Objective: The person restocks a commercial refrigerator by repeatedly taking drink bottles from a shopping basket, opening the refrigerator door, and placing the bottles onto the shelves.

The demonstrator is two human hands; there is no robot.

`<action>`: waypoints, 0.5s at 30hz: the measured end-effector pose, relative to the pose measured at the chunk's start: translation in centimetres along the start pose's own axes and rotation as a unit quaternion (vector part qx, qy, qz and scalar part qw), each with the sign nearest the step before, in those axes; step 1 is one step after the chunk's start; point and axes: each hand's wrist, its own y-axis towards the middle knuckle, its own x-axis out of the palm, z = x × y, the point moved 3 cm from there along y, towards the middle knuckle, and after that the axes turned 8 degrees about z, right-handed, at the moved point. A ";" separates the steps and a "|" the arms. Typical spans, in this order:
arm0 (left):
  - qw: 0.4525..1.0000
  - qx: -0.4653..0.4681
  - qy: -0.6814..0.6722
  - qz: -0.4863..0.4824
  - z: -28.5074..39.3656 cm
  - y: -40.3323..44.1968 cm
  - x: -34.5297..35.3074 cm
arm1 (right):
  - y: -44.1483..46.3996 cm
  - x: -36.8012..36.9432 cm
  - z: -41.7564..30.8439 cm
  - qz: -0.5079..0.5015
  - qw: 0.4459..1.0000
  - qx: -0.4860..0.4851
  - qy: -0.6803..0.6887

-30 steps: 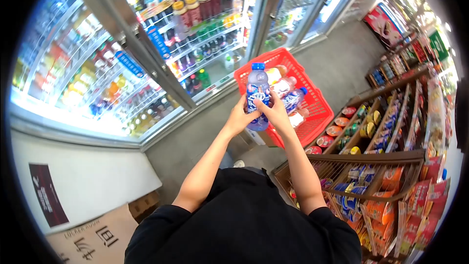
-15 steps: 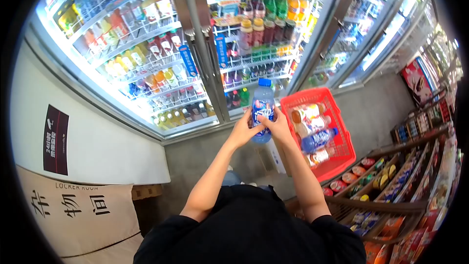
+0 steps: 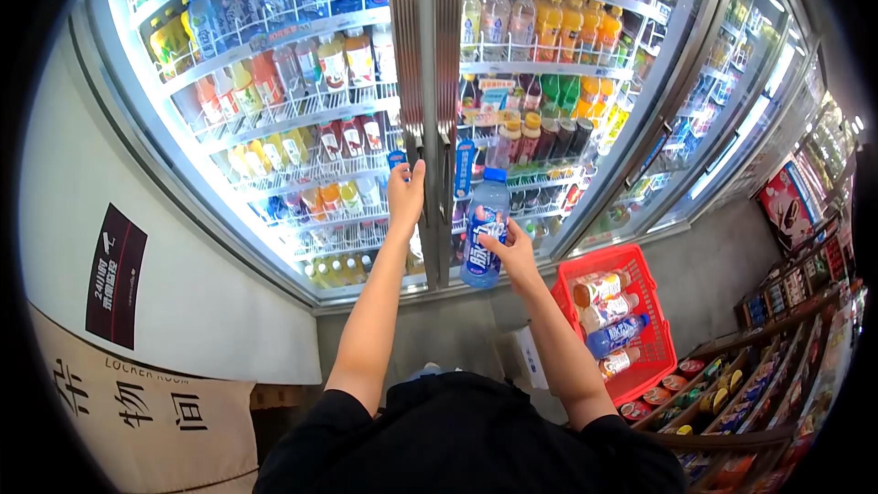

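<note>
Moved since half a second ago: the left hand (image 3: pixel 407 194), which was taken off the 脉动 bottle (image 3: pixel 490 206) and lifted to the glass-doored drinks cooler (image 3: pixel 413 37), right by a dark door handle (image 3: pixel 421 148). Its fingers were bent, but whether the handle was actually gripped or only neared couldn't be told from this angle.

So the bottle was left to the right hand (image 3: pixel 514 252) alone. It was grasped by its side, thumb laid across toward the blue label (image 3: pixel 477 258), with the blue cap (image 3: pixel 495 174) pointed up and the body tipped slightly. It was held in front of the cooler, apart from the red shopping basket (image 3: pixel 657 359) over to the right and lower down.

Four bottles (image 3: pixel 615 336) could be counted in that basket, all laid on their sides, one of them blue-labelled and blue-capped too. Behind the glass, the cooler shelves were packed with rows of drinks.

Off to the left, a dark sign (image 3: pixel 116 276) was stuck on a white panel (image 3: pixel 210 284), and a beige curtain (image 3: pixel 215 434) printed with 杂物间 was hung below. Packaged snacks were racked on the shelves (image 3: pixel 777 439) at far right.
</note>
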 end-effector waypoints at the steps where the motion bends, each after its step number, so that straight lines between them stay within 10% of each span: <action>1: 1.000 0.011 0.014 -0.010 0.3 1.5 0.5 | 0.9 0.6 -0.1 -0.003 1.000 -0.008 0.000; 4: 0.992 -0.008 0.077 -0.095 -1.0 5.1 3.3 | 3.4 2.5 -0.3 0.005 0.999 -0.029 0.015; 8: 0.951 -0.213 -0.161 -0.157 -1.2 5.8 5.3 | 5.0 4.7 -0.7 0.034 0.998 -0.043 -0.006; 15: 0.948 -0.219 -0.148 -0.177 -1.1 5.6 4.7 | 4.1 6.2 1.2 0.077 0.996 -0.033 0.013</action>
